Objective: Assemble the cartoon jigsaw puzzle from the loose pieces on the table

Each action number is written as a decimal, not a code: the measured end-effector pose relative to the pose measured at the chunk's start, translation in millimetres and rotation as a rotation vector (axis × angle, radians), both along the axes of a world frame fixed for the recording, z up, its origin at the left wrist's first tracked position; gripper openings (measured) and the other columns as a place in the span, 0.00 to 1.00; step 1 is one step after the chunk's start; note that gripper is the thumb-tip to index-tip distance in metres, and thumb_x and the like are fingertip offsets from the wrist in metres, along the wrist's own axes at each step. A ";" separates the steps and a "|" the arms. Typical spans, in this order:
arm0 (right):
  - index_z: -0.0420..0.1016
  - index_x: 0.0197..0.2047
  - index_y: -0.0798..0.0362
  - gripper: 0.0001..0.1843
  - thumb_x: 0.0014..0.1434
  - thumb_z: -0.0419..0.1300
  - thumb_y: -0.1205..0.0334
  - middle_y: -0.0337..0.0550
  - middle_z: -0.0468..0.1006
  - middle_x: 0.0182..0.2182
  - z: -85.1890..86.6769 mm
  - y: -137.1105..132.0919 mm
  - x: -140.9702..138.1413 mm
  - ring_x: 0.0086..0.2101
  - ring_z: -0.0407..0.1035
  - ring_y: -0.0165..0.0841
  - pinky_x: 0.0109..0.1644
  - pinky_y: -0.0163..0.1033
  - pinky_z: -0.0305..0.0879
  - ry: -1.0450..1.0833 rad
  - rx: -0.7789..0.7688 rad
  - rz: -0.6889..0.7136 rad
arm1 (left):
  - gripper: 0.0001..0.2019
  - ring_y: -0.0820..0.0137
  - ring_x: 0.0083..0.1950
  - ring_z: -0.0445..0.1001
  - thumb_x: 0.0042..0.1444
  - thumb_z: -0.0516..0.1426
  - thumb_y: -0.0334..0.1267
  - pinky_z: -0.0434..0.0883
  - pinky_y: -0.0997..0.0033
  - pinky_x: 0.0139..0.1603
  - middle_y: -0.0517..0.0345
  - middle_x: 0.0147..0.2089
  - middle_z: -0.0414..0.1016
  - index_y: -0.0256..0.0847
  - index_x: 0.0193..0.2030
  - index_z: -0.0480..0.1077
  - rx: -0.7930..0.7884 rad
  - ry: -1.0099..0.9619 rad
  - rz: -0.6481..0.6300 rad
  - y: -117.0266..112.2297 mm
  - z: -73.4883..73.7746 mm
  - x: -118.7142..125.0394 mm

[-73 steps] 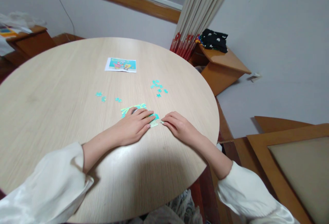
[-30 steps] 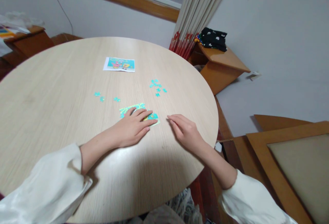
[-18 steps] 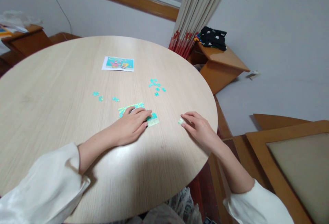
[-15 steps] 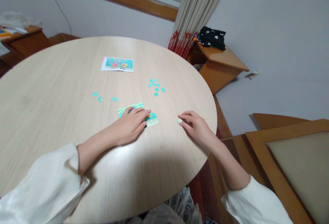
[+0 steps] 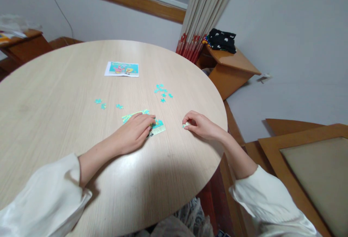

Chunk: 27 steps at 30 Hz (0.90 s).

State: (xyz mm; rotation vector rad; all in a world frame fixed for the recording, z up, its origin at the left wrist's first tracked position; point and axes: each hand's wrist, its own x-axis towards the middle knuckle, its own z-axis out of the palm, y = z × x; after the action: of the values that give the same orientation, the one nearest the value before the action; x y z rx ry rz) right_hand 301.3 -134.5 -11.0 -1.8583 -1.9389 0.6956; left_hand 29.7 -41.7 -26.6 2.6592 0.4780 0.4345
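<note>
My left hand (image 5: 137, 131) lies over the partly joined jigsaw puzzle (image 5: 159, 128), fingers stretched out and slightly bent, hiding its middle. Green, yellow and turquoise parts of the puzzle show around the fingers. To the right, my right hand (image 5: 198, 123) pinches a small pale green puzzle piece (image 5: 186, 125) between thumb and fingertips, at or just over the tabletop. Several loose turquoise puzzle pieces (image 5: 163, 95) lie beyond the puzzle. Further left are a few more loose pieces (image 5: 98, 101).
A printed cartoon picture (image 5: 123, 69) lies toward the far side of the round wooden table (image 5: 67, 121). A wooden stand (image 5: 233, 66) with dark folded cloth (image 5: 222, 40) is past the table's right edge. A wooden chair (image 5: 307, 157) stands at the right.
My right hand has shifted a little left and up with the piece, its fingers curling more. My left hand stays on the puzzle, its fingertips drawn slightly back. The whole view has shifted slightly.
</note>
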 end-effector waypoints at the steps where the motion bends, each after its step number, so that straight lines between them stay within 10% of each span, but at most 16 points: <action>1: 0.72 0.34 0.53 0.03 0.54 0.60 0.68 0.41 0.70 0.33 0.6 0.5 -0.5 0.30 0.62 0.28 0.37 0.37 0.59 0.013 -0.007 0.000 | 0.16 0.61 0.57 0.68 0.65 0.39 0.35 0.63 0.52 0.59 0.45 0.55 0.71 0.38 0.47 0.65 0.001 -0.002 -0.001 -0.1 0.2 -0.1; 16: 0.75 0.29 0.56 0.08 0.49 0.64 0.60 0.40 0.75 0.27 -21.0 54.4 -24.3 0.28 0.65 0.27 0.35 0.37 0.62 0.487 0.109 -0.013 | 0.20 0.59 0.49 0.70 0.59 0.43 0.29 0.66 0.51 0.52 0.45 0.46 0.74 0.36 0.47 0.74 0.086 0.029 0.039 -0.4 -0.2 1.1; 27: 0.78 0.29 0.56 0.06 0.47 0.66 0.63 0.39 0.78 0.26 -12.7 96.9 -42.4 0.29 0.70 0.28 0.40 0.39 0.67 0.551 -0.085 0.149 | 0.20 0.57 0.54 0.69 0.58 0.45 0.28 0.66 0.48 0.56 0.43 0.51 0.74 0.35 0.51 0.73 0.119 0.001 0.005 0.7 -4.3 1.5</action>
State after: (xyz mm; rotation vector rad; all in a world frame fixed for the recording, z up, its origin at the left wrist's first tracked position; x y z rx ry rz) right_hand 258.9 -37.6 -23.7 -1.3727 -1.7044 1.2049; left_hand 31.2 -41.0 -30.9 2.7733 0.4726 0.4776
